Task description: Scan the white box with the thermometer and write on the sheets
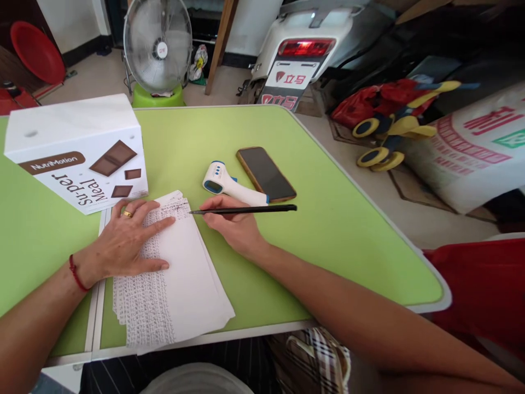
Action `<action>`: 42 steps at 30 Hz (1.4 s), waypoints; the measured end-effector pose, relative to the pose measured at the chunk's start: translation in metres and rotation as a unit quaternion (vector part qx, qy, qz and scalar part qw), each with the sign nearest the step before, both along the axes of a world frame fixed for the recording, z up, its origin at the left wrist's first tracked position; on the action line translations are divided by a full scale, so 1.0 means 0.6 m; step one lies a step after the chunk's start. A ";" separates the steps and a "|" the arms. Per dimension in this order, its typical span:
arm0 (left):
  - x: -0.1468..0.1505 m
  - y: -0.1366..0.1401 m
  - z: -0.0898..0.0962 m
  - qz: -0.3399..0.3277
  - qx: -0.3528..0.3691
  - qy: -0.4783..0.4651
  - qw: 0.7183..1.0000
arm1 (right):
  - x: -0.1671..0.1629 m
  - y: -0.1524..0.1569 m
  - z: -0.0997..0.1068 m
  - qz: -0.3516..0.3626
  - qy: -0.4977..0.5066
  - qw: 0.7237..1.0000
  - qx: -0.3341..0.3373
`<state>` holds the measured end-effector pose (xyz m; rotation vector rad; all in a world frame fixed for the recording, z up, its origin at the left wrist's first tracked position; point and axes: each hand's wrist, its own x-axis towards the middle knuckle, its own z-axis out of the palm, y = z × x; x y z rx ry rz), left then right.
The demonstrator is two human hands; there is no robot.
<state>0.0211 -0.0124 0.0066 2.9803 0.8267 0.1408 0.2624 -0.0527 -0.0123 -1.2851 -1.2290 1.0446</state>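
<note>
A stack of white paper sheets (192, 284) lies on the green table, with rows of small handwriting down its left part. My left hand (127, 241) rests flat on the sheets, fingers spread, a ring on one finger and a red cord at the wrist. In my right hand (235, 227) a black pen (262, 209) is pinched, its tip at the upper right edge of the writing. Just beyond that hand lies a white and blue infrared thermometer (233, 186). A dark-screened smartphone (268, 172) lies beside it.
A white meal box (77, 148) stands at the table's (348, 246) left. Behind are a fan (159, 46) on a green stool and a white scooter (303, 49). A toy tricycle (394, 128) and a large sack (471, 148) are on the right, with a red chair (484, 284) nearby.
</note>
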 end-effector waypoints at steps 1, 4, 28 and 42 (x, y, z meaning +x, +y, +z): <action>-0.001 0.001 -0.002 0.001 0.002 -0.003 1.000 | -0.001 0.000 -0.001 0.000 -0.014 1.000 -0.005; -0.004 0.001 -0.005 0.004 0.000 -0.005 1.000 | -0.005 0.001 -0.005 -0.003 -0.044 0.999 -0.015; -0.004 -0.002 -0.006 0.006 -0.012 0.008 1.000 | -0.013 0.003 -0.020 0.024 -0.120 0.992 0.035; -0.004 -0.001 -0.007 0.007 -0.020 0.005 1.000 | -0.011 0.003 -0.019 0.014 -0.109 0.993 0.041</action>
